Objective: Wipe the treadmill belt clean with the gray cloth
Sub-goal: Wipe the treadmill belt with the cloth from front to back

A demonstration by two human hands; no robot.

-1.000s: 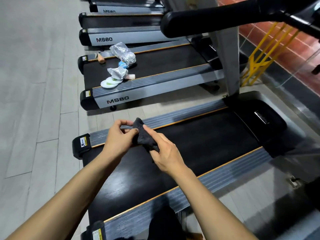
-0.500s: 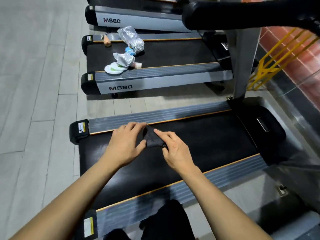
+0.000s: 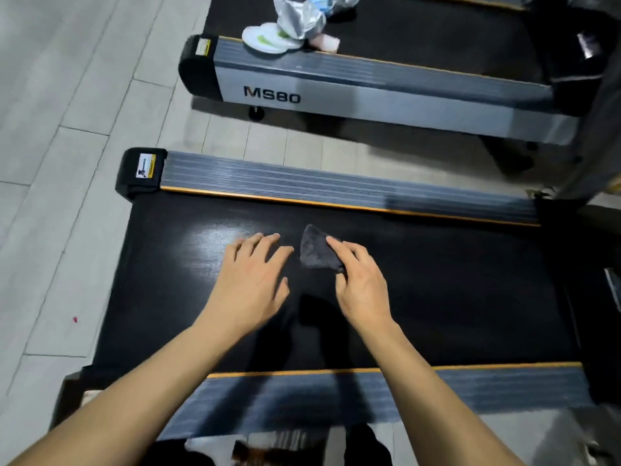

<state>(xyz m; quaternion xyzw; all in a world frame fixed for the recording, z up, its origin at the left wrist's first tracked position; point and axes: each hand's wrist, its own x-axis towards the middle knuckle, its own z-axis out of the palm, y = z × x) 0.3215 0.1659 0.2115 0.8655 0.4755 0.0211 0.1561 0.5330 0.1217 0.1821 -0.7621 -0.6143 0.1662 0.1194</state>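
Note:
The black treadmill belt stretches across the middle of the view between two grey ribbed side rails edged in orange. A small folded gray cloth lies on the belt near its far rail. My right hand rests on the cloth's right part, fingers pressing it down. My left hand is just left of the cloth, palm down over the belt, fingers apart and off the cloth.
A second treadmill marked MS80 stands beyond a strip of tiled floor. On it lie a white plate, crumpled plastic wrapping and a small pink object. Grey floor tiles lie to the left. The motor cover is at the right edge.
Both hands came down from holding the cloth in the air to the belt. The left hand let go of the cloth; the right keeps it pressed down. The view tilted downward.

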